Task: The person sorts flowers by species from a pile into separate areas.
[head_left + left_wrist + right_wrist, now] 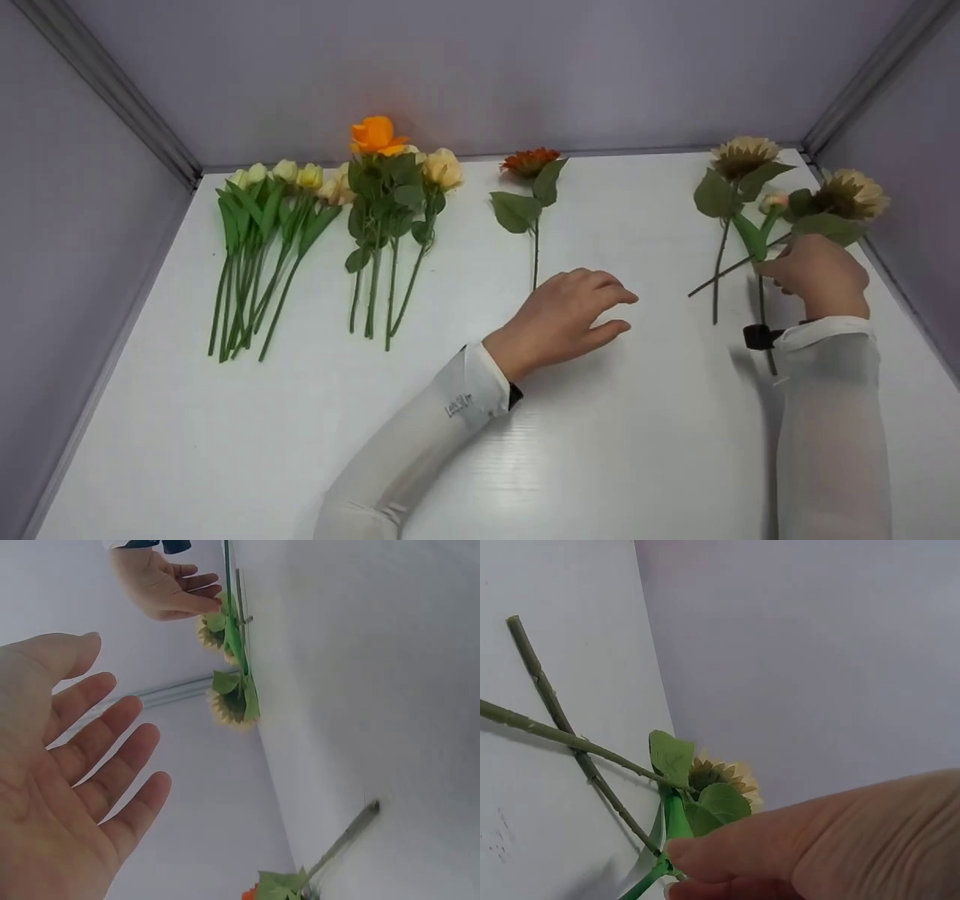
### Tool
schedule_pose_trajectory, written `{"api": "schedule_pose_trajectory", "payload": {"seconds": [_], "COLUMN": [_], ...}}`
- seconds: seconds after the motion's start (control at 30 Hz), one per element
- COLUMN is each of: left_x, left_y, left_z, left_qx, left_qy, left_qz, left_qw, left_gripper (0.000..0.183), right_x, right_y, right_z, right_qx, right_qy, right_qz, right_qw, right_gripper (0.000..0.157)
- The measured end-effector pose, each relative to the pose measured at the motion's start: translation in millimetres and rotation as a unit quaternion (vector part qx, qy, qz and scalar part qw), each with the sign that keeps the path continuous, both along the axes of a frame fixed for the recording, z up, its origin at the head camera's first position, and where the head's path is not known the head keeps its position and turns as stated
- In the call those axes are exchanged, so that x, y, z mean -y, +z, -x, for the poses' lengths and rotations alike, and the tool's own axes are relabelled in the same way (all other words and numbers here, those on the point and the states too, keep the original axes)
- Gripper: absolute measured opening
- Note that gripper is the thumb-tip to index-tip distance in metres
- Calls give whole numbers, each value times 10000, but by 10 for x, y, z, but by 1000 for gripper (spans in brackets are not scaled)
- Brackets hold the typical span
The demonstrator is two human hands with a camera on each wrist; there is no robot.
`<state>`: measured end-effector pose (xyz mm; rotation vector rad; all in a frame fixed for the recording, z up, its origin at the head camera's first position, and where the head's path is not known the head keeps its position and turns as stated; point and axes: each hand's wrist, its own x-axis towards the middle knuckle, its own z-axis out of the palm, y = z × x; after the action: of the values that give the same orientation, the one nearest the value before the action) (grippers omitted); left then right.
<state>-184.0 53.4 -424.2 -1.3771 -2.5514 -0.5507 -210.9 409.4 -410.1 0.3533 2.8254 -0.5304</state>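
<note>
My right hand (821, 276) pinches a tulip (754, 236) by its green stem, just below the leaves. Its small pinkish bud points toward the back wall. In the right wrist view, the thumb and a finger of that hand (780, 855) meet at the tulip's stem. Around it lie two cream sunflowers (742, 156) (851, 196), their stems crossing on the table. My left hand (566, 319), held over the middle of the table, has its fingers spread and holds nothing. It is nearest to the stem of a rust-orange flower (530, 163), whose lower end it hides in the head view.
On the left, several pale yellow tulips (255, 217) lie in a bunch. Beside them are several leafy stems with an orange rose (377, 136) and peach roses (442, 169). Grey panels (480, 75) wall in the white table (600, 465) at the back and sides.
</note>
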Motion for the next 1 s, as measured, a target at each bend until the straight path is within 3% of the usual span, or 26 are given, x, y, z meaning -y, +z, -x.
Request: {"api": "schedule_pose_trajectory", "payload": {"seconds": [0.2,0.5,0.7,0.83,1.0], "left_x": [-65,-23,7,39,82], "left_y": [-120,-133,-112,-79,-40], "left_z": [-14,0,18,36,48], "left_qx": [349,678,937,1118,1617], "left_qy": [-67,-32,6,217,589], "left_qz": [300,169,11,-300,-896], "left_qw": [9989,9975,9956,9930,9810], "left_gripper": [33,31,29,25,20], "right_x": [-11,-49,-50,-14,193], "right_y": [-68,-109,-29,90,250], "right_z": [23,36,-39,-83,-98], "right_qx": [202,226,-189,-524,-923], "right_qy": [1,-157,-377,-546,-645], "right_qz": [173,512,874,1023,1673], "right_qw": [9996,9983,9953,9919,9795], "right_gripper": [44,34,34,38,50]}}
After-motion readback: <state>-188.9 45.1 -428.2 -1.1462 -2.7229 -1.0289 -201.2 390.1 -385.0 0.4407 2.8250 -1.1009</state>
